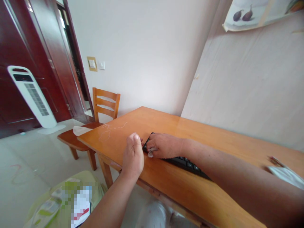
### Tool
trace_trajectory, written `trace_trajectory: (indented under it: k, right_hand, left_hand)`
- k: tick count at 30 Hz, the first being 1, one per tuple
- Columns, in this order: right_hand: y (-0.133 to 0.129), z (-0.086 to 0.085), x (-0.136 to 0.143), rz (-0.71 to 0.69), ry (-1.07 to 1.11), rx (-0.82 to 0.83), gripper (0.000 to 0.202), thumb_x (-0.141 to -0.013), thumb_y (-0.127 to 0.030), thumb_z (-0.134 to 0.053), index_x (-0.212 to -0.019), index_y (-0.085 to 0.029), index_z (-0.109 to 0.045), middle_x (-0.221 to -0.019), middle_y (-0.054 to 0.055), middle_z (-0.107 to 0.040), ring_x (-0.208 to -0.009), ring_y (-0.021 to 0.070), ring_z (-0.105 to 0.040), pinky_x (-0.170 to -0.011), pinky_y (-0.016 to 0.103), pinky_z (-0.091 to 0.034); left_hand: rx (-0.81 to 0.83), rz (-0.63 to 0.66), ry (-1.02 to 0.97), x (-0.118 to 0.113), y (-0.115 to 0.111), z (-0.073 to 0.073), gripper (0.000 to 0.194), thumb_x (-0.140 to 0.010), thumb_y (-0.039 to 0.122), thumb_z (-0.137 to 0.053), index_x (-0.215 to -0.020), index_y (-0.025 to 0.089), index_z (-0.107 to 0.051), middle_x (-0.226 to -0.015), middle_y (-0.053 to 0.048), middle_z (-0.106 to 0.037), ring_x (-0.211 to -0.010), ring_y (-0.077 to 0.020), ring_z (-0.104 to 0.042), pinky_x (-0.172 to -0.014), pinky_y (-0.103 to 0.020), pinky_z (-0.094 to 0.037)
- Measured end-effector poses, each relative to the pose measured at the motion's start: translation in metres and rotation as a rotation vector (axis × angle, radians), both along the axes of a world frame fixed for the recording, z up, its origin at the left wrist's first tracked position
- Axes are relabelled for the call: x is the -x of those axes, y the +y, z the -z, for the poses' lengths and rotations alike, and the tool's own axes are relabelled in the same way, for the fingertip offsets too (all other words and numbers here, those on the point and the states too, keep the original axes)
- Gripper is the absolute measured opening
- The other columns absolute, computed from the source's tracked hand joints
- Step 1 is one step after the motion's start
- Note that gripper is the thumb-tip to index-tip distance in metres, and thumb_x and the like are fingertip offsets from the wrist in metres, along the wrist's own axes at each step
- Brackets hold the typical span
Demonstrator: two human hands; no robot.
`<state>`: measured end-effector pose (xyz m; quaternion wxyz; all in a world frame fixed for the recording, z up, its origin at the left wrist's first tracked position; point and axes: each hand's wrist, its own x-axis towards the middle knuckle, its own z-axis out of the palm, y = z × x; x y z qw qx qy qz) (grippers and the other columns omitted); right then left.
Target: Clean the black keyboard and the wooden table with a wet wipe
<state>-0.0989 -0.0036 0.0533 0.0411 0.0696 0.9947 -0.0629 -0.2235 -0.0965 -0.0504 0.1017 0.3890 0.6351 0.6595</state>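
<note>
Lying on the wooden table [213,136], the keyboard [184,163] is black and slim, with dark, squarish keys bearing small pale marks (the right forearm [218,166] hides much of it). The right hand [168,145] bends over its left end, fingers curled round a crumpled, whitish cloth [151,153]. Just beside that end, the left hand [133,156] has its thumb up; whether it grips anything, I cannot tell.
</note>
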Motion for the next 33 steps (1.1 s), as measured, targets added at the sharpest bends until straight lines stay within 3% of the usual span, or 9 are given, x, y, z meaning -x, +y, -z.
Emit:
trace_trajectory:
  k: [8, 33]
  right_hand:
    - [-0.003, 0.0, -0.033, 0.068, 0.007, 0.042, 0.011, -0.085, -0.029, -0.064, -0.09, -0.022, -0.07, -0.093, 0.004, -0.062, -0.086, 0.0171, -0.057, -0.077, 0.026, -0.041]
    - [-0.018, 0.007, -0.139, 0.229, 0.026, 0.032, 0.01, -0.081, -0.02, -0.06, -0.086, -0.021, -0.069, -0.091, 0.006, -0.061, -0.089, 0.0202, -0.056, -0.077, 0.028, -0.041]
  left_hand:
    - [0.064, -0.009, 0.091, 0.002, 0.002, -0.001, 0.057, -0.097, 0.063, -0.023, -0.116, 0.02, -0.056, -0.1, -0.013, -0.069, -0.099, -0.027, -0.069, -0.09, -0.044, -0.053]
    - [0.096, 0.014, 0.173, 0.006, 0.003, -0.001, 0.054, -0.097, 0.063, -0.027, -0.109, 0.019, -0.056, -0.101, -0.013, -0.071, -0.096, -0.0262, -0.07, -0.09, -0.043, -0.052]
